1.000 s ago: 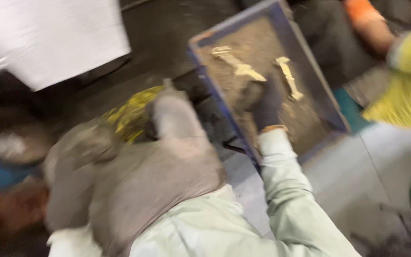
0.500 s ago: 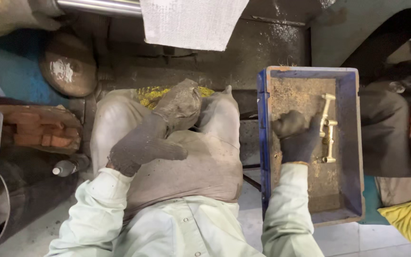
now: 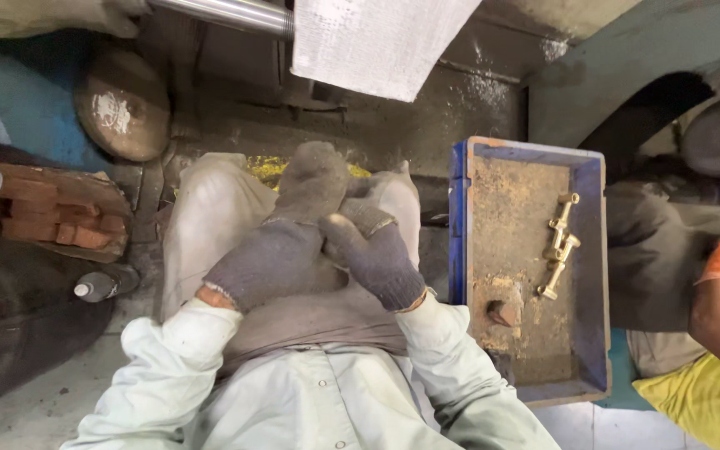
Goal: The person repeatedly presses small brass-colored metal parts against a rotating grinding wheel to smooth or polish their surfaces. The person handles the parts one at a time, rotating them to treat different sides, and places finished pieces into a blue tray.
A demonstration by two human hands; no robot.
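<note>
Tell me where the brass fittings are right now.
In the head view, the brass fittings lie in the blue tray on the person's right, near its far right wall, beyond the right hand.

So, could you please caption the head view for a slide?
Gloved hands, left and right, meet beside a blue tray holding brass fittings.

We log a metal workshop: grimy blue tray (image 3: 593, 275) of brass fittings (image 3: 558, 246) at three o'clock, steel shaft (image 3: 222, 12) at twelve, filings-strewn floor (image 3: 477, 100).
</note>
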